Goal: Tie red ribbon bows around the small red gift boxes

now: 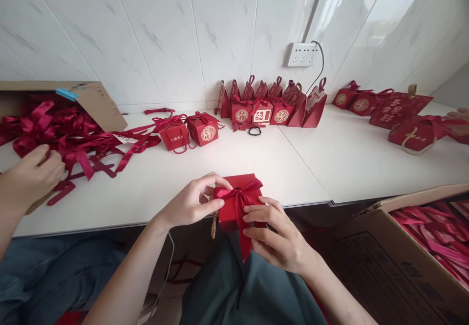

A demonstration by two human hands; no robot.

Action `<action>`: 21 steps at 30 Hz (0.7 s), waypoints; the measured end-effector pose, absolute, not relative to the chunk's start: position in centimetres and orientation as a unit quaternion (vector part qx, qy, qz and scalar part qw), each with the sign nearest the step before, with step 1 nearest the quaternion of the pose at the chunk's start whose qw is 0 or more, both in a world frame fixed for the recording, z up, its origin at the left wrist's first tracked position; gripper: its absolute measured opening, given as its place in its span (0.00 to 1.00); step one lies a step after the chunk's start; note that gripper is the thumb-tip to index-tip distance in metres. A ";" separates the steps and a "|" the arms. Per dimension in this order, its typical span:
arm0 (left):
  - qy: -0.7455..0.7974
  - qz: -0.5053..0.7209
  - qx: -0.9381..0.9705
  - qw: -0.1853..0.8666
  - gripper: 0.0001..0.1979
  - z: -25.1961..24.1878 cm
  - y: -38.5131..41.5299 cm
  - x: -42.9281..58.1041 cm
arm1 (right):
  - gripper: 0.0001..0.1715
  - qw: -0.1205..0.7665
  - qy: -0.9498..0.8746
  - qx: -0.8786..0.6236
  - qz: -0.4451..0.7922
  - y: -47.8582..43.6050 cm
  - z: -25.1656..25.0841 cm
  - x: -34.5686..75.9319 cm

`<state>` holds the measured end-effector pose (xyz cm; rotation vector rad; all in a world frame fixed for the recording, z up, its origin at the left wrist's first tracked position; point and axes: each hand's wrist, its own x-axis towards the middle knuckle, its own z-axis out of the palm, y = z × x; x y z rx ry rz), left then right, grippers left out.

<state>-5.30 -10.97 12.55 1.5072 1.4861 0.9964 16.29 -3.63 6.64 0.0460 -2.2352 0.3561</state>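
- Hands of the person meet at six o'clock of the view, at the near edge of the white table [330, 168], both on a small red box [240, 212].
- Left hand [190, 203]: fingers curled over the box's top corner at nine o'clock, thumb underneath, so the corner and the near loop of the satin bow [238, 195] are nipped between them.
- Right hand [278, 237]: fingers bent, tips pressed to the box's face at three o'clock, just beside the hanging ribbon tail (the thumb is hidden, so how tight the grip is I cannot tell).
- Red box: half over the table edge, above the person's lap, with a twisted rope handle [213, 225] dangling at its seven o'clock.
- Co-worker's hand [31, 176] at nine o'clock rests closed in a heap of red ribbons [66, 129] that spills from an open cardboard box [102, 105].
- Two tied boxes [190, 132] stand at eleven o'clock; a row of finished boxes [262, 110] lines the tiled wall at twelve, with a black hair tie [254, 130] lying before it.
- Wall socket [302, 54] sits at one o'clock.
- Flat red pieces [399, 110] lie at two o'clock, another hand [458, 116] at their far edge.
- Brown carton [384, 247] at four o'clock holds more red ribbons.
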 end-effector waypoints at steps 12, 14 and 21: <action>0.610 0.384 0.688 0.085 0.08 12.6 -10.7 -3.5 | 0.09 0.429 -0.892 0.011 0.139 -3.7 6.8 16.0; 0.605 0.336 0.718 0.071 0.09 12.6 -10.7 -2.8 | 0.08 0.435 -0.886 0.016 0.159 -4.0 7.4 16.3; 0.616 0.317 0.716 0.087 0.09 11.8 -10.9 -2.6 | 0.17 0.372 -0.817 -0.260 0.356 -5.2 9.0 18.6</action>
